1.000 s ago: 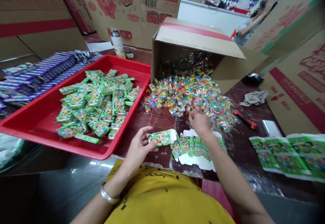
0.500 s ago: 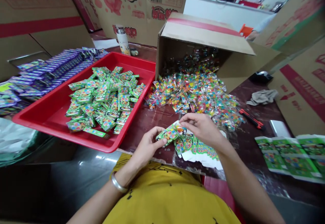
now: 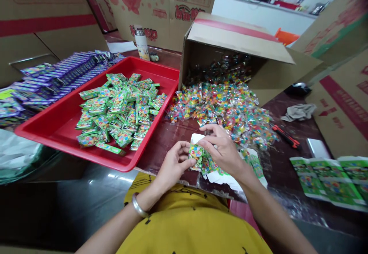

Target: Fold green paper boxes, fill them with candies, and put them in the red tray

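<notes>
Above the bench (image 3: pixel 178 133), the left hand (image 3: pixel 174 165) pinches a green box (image 3: pixel 196 154) upright, likely steadying it for the right hand (image 3: pixel 223 148), whose grip is unclear.

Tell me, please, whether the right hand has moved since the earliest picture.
Yes: the right hand has moved leftward, closer to the red tray, from the colourful packets to the box in the left hand.

The dark table (image 3: pixel 178 129) bears a red tray (image 3: pixel 59 125), candy packets (image 3: pixel 221 104), cartons (image 3: pixel 327 179) and probably a rag (image 3: pixel 299 112).
</notes>
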A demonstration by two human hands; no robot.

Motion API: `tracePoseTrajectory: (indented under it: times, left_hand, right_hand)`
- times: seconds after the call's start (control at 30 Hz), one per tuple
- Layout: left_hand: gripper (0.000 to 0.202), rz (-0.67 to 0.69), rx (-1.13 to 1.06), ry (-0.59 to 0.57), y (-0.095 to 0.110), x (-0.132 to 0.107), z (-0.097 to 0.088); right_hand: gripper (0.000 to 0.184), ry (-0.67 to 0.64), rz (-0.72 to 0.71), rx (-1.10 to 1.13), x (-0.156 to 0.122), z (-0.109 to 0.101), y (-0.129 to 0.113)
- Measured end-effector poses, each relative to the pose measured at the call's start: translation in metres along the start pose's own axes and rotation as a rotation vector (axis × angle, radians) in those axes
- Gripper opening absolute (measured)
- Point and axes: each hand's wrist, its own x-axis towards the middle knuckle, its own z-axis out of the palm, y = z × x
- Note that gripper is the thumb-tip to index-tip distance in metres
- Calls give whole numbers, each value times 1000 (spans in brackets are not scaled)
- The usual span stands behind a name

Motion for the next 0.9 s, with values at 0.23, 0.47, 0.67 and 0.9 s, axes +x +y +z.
tracePoseTrajectory:
  times: [0.23, 0.47, 0.67, 0.9]
  left_hand:
    - [76, 168, -37, 92, 7, -9, 6]
    - [38, 90, 98, 10, 7, -15, 3]
    - [37, 156, 72, 47, 13, -13, 4]
    - [40, 158, 83, 103, 16, -16, 2]
  right_hand:
    - [31, 57, 232, 519, -24, 26, 5]
    - [10, 164, 212, 345, -38, 46, 7]
    - [18, 287, 261, 647, -30, 51, 2]
    - [20, 133, 321, 781, -20, 42, 0]
